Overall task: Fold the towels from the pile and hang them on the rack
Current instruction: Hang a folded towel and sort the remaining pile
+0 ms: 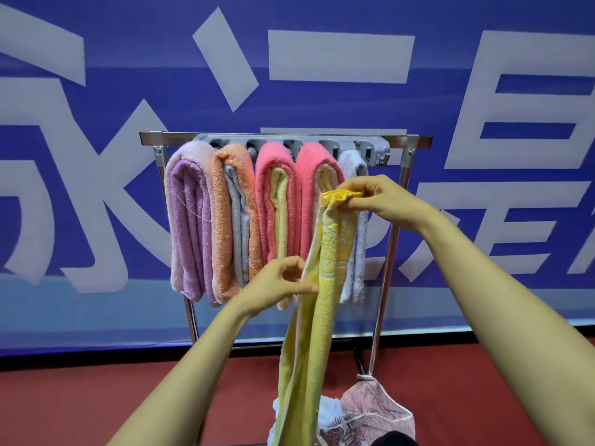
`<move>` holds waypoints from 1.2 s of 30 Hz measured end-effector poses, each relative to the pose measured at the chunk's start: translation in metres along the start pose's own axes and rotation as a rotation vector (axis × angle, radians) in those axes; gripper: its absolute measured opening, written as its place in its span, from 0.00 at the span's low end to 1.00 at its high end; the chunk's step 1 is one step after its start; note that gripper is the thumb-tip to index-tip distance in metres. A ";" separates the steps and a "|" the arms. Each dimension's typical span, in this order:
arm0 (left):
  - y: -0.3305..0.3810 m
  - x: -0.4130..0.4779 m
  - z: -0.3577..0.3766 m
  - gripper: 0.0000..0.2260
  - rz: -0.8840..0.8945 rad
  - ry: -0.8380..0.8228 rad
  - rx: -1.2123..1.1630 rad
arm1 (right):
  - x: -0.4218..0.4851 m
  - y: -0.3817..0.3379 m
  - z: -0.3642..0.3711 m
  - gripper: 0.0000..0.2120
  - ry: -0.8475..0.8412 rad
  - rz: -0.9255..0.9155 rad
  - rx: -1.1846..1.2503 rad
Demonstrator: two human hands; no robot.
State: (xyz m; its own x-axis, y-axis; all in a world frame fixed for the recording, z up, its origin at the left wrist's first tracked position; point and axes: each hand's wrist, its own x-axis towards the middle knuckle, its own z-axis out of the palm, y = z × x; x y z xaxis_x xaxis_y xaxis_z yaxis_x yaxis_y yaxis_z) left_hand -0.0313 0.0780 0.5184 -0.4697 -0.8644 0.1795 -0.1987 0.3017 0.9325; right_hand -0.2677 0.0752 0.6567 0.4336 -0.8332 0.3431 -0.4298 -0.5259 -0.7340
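Yellow towel (323,317) hangs long from both hands. The left hand (277,283) pinches its edge low down; above and right of those fingers, the right hand (383,197) pinches the bunched top corner, in front of the rack (257,135). I judge this is the folding step; next the edges must be matched. The banner (322,107) behind shows big white characters, cut off, not readable.

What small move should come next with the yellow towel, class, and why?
Probably lift the left hand up towards the right hand, doubling the yellow towel. It hangs long from the right hand's pinch, its lower end down at the pile, not yet folded for the rack.
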 end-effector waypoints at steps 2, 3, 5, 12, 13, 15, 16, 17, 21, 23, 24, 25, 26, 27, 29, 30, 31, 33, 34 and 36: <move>0.004 0.001 -0.005 0.16 -0.021 -0.085 0.033 | -0.001 -0.001 0.000 0.10 -0.007 0.003 -0.015; 0.005 0.002 -0.006 0.13 -0.015 -0.064 0.084 | -0.002 -0.001 0.000 0.10 -0.013 0.003 -0.018; 0.006 0.006 -0.004 0.09 0.024 0.123 0.243 | -0.003 -0.003 0.001 0.10 -0.031 0.002 -0.003; -0.011 0.016 0.016 0.10 0.193 0.545 0.265 | 0.012 -0.006 0.006 0.09 0.028 -0.012 -0.006; -0.011 0.014 0.020 0.10 0.201 0.505 0.210 | 0.014 -0.006 0.006 0.09 0.051 -0.006 -0.020; -0.014 0.009 0.026 0.08 0.190 0.371 0.059 | 0.018 -0.005 0.006 0.08 0.082 0.013 -0.045; -0.013 0.007 0.029 0.08 0.186 0.310 -0.001 | 0.019 -0.005 0.006 0.08 0.094 0.023 -0.055; -0.012 0.004 0.030 0.09 0.182 0.268 -0.042 | 0.019 -0.005 0.007 0.08 0.103 0.032 -0.064; -0.014 -0.002 0.033 0.10 0.148 0.226 -0.192 | 0.021 0.000 0.007 0.08 0.128 0.068 -0.064; -0.018 -0.003 0.036 0.07 0.121 0.211 -0.251 | 0.021 -0.001 0.007 0.07 0.141 0.080 -0.063; -0.020 -0.003 0.038 0.05 0.105 0.215 -0.260 | 0.021 -0.002 0.008 0.07 0.147 0.082 -0.061; -0.021 -0.003 0.040 0.04 0.095 0.226 -0.260 | 0.020 -0.003 0.008 0.08 0.151 0.081 -0.059; -0.023 -0.002 0.041 0.07 0.087 0.240 -0.232 | 0.020 -0.003 0.007 0.08 0.152 0.079 -0.057; -0.025 -0.001 0.041 0.11 0.078 0.246 -0.204 | 0.019 -0.003 0.006 0.09 0.146 0.073 -0.060; -0.030 0.004 0.042 0.14 0.054 0.244 -0.165 | 0.017 -0.004 0.004 0.09 0.117 0.057 -0.081; -0.032 0.005 0.042 0.14 0.033 0.240 -0.154 | 0.016 -0.003 0.003 0.09 0.100 0.050 -0.094; -0.035 0.007 0.042 0.13 0.013 0.233 -0.146 | 0.014 -0.003 0.002 0.09 0.084 0.048 -0.102; -0.041 0.009 0.046 0.14 -0.025 0.208 -0.103 | 0.012 -0.003 0.000 0.09 0.063 0.049 -0.097; -0.044 0.009 0.049 0.15 -0.044 0.186 -0.087 | 0.011 -0.003 0.000 0.09 0.062 0.051 -0.082; -0.051 0.010 0.056 0.18 -0.089 0.150 -0.085 | 0.009 -0.004 -0.002 0.08 0.075 0.056 -0.036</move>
State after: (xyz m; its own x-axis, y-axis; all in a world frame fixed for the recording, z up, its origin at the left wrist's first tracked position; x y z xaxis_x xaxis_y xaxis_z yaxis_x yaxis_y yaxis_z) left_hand -0.0735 0.0765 0.4551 -0.3190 -0.9383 0.1337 -0.1574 0.1915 0.9688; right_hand -0.2636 0.0697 0.6634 0.3483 -0.8714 0.3455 -0.4805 -0.4825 -0.7324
